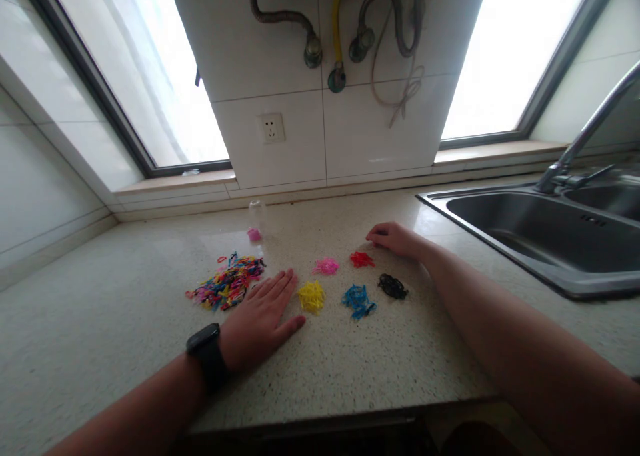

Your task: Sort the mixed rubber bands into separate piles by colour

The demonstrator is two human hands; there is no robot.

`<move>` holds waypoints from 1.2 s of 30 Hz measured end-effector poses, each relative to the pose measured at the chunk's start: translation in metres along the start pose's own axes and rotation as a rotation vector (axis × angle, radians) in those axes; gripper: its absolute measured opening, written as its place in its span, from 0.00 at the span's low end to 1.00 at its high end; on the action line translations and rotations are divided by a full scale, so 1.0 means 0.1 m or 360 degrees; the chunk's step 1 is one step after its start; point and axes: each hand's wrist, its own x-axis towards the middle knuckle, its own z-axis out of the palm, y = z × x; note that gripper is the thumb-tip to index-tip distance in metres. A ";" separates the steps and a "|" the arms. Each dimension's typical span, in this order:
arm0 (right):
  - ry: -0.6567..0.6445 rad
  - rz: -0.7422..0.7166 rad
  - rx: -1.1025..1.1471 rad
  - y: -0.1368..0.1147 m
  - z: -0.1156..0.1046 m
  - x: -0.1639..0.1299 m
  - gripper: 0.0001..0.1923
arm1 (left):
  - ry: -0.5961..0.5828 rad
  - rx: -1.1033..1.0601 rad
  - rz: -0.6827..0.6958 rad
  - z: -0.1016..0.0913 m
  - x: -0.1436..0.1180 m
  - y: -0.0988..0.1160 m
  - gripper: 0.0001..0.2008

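My left hand (267, 313) lies flat on the counter with its fingers stretched out, a black watch (204, 339) on its wrist. Its fingertips are between a mixed heap of colourful small rubber bands (230, 283) and a pile of yellow bands (311, 297). My right hand (393, 238) is behind the red bands (362, 259), its fingers curled and closed at the counter; anything in them is hidden. Pink bands (326, 266), blue bands (359, 301) and black bands (393, 287) lie in separate piles between my arms.
A clear container (257, 214) with a pink item (254, 234) by it stands at the back left. On the right a steel sink (500, 236) with a faucet (565, 169) is set into the counter (330, 376). Hoses and a socket (273, 128) are on the wall.
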 end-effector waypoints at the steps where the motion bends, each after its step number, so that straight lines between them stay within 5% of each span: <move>1: 0.0001 -0.0001 -0.0003 -0.01 0.00 0.00 0.17 | 0.0011 0.0000 0.0006 0.00 0.00 0.00 0.40; 36: 0.0006 0.0002 -0.0090 -0.10 -0.02 -0.04 0.16 | 0.0025 0.0022 0.0018 0.02 0.00 -0.02 0.40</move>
